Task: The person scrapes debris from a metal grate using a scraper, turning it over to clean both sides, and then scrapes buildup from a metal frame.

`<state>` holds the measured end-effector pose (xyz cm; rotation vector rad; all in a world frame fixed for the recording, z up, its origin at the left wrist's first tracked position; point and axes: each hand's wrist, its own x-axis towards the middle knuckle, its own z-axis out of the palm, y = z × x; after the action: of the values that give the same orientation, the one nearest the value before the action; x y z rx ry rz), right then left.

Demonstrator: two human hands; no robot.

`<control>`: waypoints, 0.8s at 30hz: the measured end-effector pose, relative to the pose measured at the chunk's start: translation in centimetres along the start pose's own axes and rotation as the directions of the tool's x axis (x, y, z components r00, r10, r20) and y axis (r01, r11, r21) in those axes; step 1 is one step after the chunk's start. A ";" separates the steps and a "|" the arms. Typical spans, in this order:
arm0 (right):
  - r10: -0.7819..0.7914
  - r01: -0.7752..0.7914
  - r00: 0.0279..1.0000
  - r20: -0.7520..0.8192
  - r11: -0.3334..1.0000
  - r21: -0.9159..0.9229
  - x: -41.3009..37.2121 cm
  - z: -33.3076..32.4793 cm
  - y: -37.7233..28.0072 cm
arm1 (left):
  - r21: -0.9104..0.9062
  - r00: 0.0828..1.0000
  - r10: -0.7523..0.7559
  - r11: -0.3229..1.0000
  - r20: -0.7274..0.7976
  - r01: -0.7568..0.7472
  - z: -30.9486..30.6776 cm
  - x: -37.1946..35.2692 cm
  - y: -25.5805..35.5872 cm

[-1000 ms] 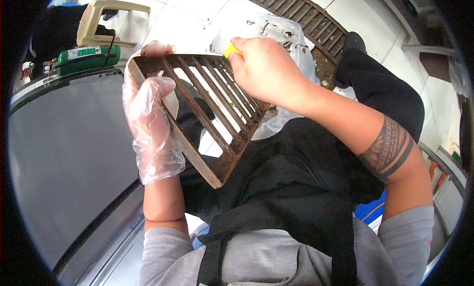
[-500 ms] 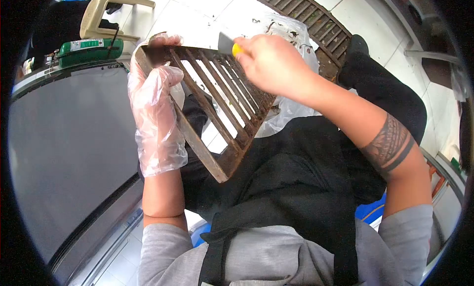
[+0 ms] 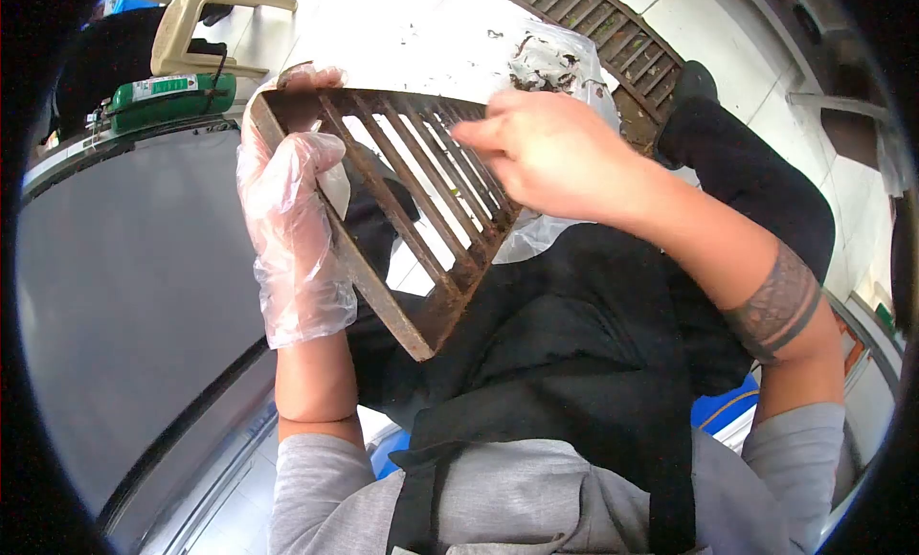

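Note:
A rusty slatted metal grate (image 3: 388,320) is held tilted above my lap. My left hand (image 3: 292,191), in a clear plastic glove, grips the grate's upper left corner, thumb on the near side. My bare right hand (image 3: 555,158) is closed over the upper right part of the grate, slightly blurred. The scraper seen earlier in it is hidden now. Brown dirt clings to the grate's lower right edge. Behind my right hand, a crumpled clear plastic bag (image 3: 565,57) with dark debris lies on the floor.
A slatted floor drain (image 3: 613,43) runs along the white tiles (image 3: 383,28), which carry scattered dark bits. At the left are a grey panel (image 3: 144,296), a green cylinder (image 3: 172,97) and a beige plastic chair (image 3: 182,28). My dark shoe (image 3: 694,84) is beside the drain.
My right hand has moved right and down along the grate, and the yellow-and-grey scraper has gone out of sight. The grate and my left hand have shifted slightly left.

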<state>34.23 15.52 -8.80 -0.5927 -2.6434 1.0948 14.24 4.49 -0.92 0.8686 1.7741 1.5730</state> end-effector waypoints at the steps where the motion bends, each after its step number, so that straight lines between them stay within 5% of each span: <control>1: 0.008 -0.008 1.000 -0.004 1.000 0.000 0.5 0.9 -0.2 | 0.000 1.000 0.001 1.000 0.002 -0.001 0.1 0.0 -0.1; 5: 0.109 -0.115 0.991 -0.082 0.990 -0.080 2.8 3.0 1.0 | 0.022 0.999 0.018 1.000 0.035 -0.019 -0.2 0.3 -0.3; 9: 0.049 -0.024 0.970 -0.239 0.994 0.106 2.4 2.7 2.4 | 0.026 1.000 -0.019 1.000 0.022 0.018 -0.4 0.1 0.0; 13: 0.117 -0.083 0.972 -0.205 0.983 0.165 0.7 -0.2 2.3 | 0.025 1.000 0.013 1.000 0.028 -0.013 -0.7 0.1 -0.3; 15: 0.239 -0.256 0.966 0.098 0.939 0.231 -0.2 -2.1 1.4 | 0.012 0.999 0.022 1.000 0.047 -0.022 -0.5 0.0 -0.1; 17: 0.246 -0.273 0.960 0.130 0.923 0.270 -1.2 -2.4 1.0 | -0.019 0.999 0.018 1.000 0.045 -0.017 -0.5 0.1 -0.2; 21: 0.102 -0.170 0.975 0.196 0.912 0.374 -2.8 -1.7 1.1 | 0.023 0.999 -0.002 1.000 0.045 0.001 -0.6 0.3 0.1; 24: 0.004 -0.065 0.983 0.184 0.943 0.325 -3.7 -0.6 1.3 | -0.154 0.993 0.004 0.988 0.114 0.014 -1.0 0.4 -0.4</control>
<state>38.06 15.09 -9.48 -0.4911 -2.5130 1.6295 13.17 4.13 -1.21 0.8611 1.5515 1.6009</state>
